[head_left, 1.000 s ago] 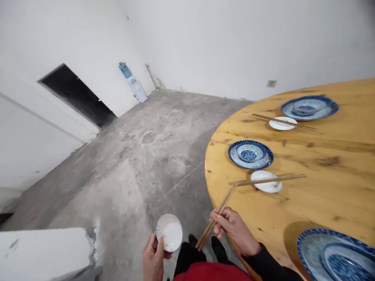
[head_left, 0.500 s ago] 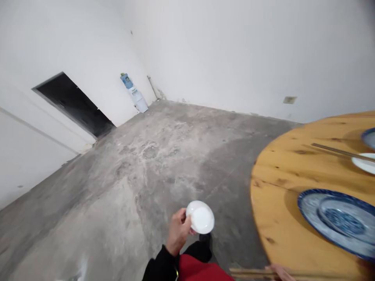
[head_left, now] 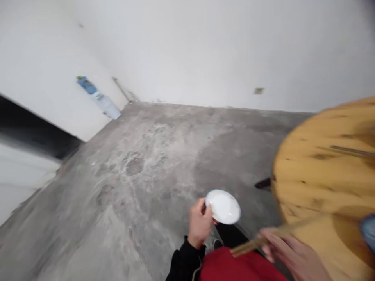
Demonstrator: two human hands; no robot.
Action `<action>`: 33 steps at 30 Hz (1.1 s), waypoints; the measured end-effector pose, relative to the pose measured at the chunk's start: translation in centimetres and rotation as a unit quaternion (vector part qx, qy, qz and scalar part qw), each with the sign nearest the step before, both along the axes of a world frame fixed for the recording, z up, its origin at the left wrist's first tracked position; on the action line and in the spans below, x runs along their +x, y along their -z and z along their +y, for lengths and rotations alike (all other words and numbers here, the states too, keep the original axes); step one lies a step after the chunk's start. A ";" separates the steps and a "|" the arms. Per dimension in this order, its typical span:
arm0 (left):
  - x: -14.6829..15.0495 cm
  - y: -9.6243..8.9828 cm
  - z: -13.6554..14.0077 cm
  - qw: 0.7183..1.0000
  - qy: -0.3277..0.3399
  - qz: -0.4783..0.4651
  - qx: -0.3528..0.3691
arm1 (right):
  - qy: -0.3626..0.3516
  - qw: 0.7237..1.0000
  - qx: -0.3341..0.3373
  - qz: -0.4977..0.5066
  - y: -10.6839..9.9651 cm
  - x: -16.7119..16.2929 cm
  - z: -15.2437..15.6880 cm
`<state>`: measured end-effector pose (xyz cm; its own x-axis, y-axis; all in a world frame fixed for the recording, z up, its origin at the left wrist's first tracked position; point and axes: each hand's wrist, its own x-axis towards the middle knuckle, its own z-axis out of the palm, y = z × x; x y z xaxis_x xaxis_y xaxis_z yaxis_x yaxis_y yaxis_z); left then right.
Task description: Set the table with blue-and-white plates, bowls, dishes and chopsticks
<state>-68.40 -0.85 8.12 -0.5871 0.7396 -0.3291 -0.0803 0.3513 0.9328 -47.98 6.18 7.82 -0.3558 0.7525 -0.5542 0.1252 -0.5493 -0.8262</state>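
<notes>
Grey floor spreads centrally, the bench at three o'clock. Toward five o'clock, the left hand pinches a dish by its rim; toward four, the right hand, motion-blurred, grips slanting chopsticks within curled fingers.

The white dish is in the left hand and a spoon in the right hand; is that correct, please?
Not quite: the head view shows chopsticks, not a spoon, in the right hand; the left hand holds the white dish.
</notes>
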 end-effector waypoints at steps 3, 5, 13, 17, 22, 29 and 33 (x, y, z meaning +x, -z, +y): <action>-5.2 0.1 2.4 0.999 -0.029 0.041 -0.017 | -0.030 0.999 -0.003 0.027 -0.3 -5.6 4.6; -9.1 0.2 4.3 0.996 -0.050 0.067 -0.032 | -0.014 0.998 -0.013 0.058 -0.5 -9.2 8.5; -19.2 -1.2 13.7 0.987 -0.074 0.125 -0.067 | 0.001 0.997 -0.010 0.079 -1.1 -16.0 20.7; -21.0 -0.5 21.3 0.990 -0.032 0.113 -0.077 | 0.047 0.996 -0.018 0.073 -1.4 -16.5 25.4; -23.1 0.7 34.1 0.989 0.078 0.108 -0.064 | 0.147 0.987 -0.020 0.068 -0.6 -17.6 32.3; -24.3 0.0 56.1 0.965 0.237 0.111 -0.015 | 0.317 0.948 0.013 0.042 -1.1 -18.1 45.3; -21.9 -0.4 68.3 0.928 0.352 0.121 -0.007 | 0.420 0.907 0.020 0.027 -1.9 -17.2 50.4</action>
